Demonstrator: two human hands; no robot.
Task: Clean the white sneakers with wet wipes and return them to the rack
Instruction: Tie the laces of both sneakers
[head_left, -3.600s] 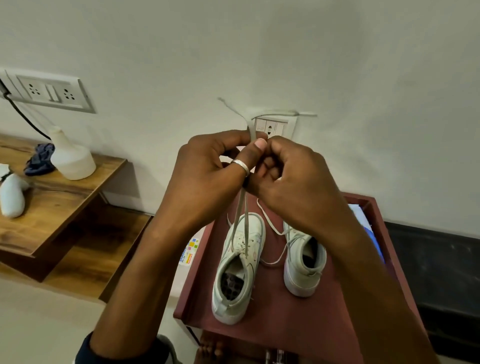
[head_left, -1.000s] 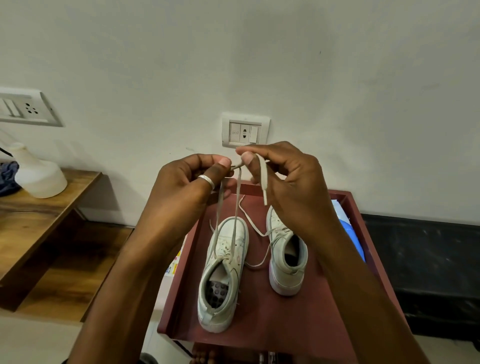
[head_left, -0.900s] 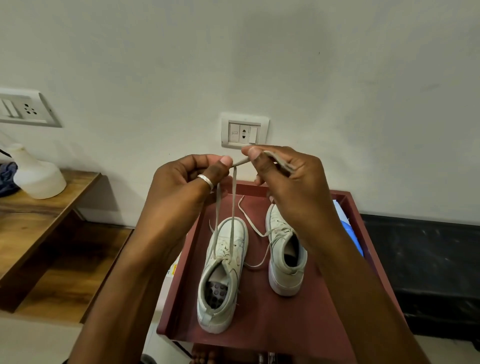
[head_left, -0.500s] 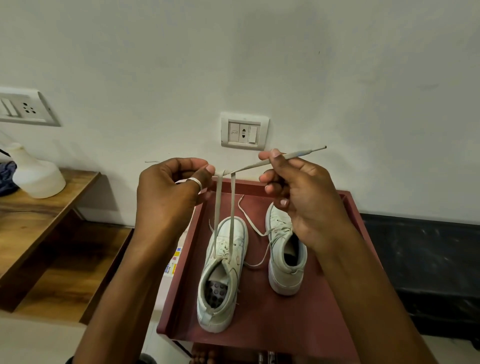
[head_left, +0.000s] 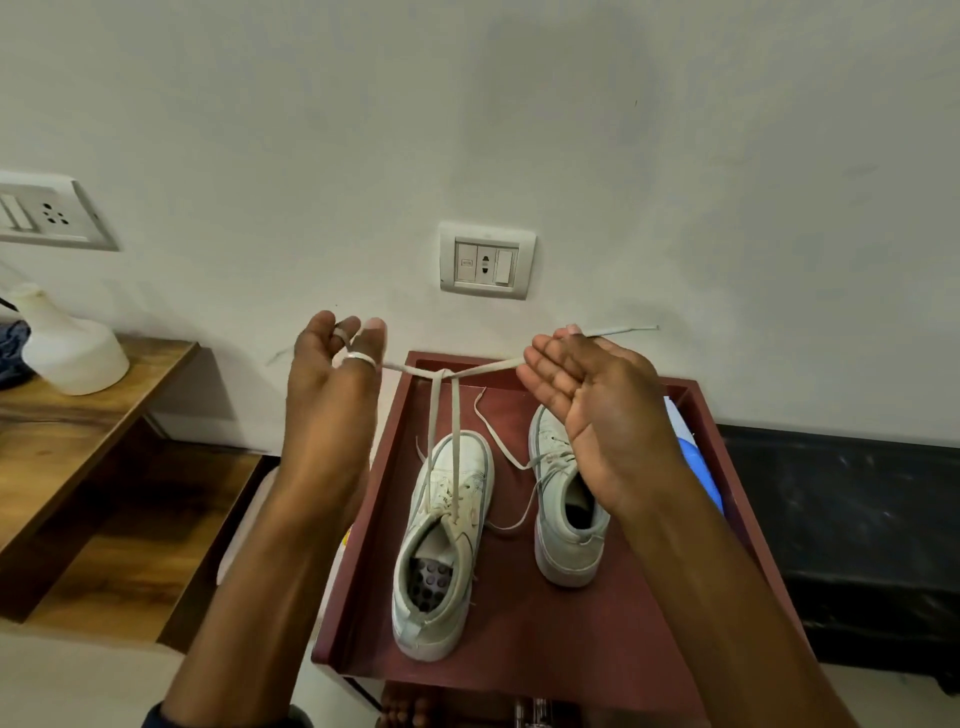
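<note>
Two white sneakers stand toes to the wall on the maroon top tray of the rack (head_left: 519, 644). From the left sneaker (head_left: 441, 551) both lace ends rise and cross in a first knot (head_left: 441, 372) above the toe. My left hand (head_left: 332, 384) holds one lace end, which runs over a finger beside the ring. My right hand (head_left: 597, 405) is turned palm up and pinches the other end under the thumb; its tip sticks out to the right. The lace is taut between my hands. The right sneaker (head_left: 566, 514) has loose laces and is partly behind my right wrist.
A blue and white pack (head_left: 696, 467) lies at the tray's right edge. A white spray bottle (head_left: 67, 353) and a dark cloth (head_left: 10, 348) sit on the wooden shelf (head_left: 78, 426) at left. A socket plate (head_left: 485, 260) is on the wall. A black surface (head_left: 857, 519) lies at right.
My hands have moved apart from a tight cluster over the left sneaker. The lace ends are now drawn sideways and the crossing has pulled taut.
</note>
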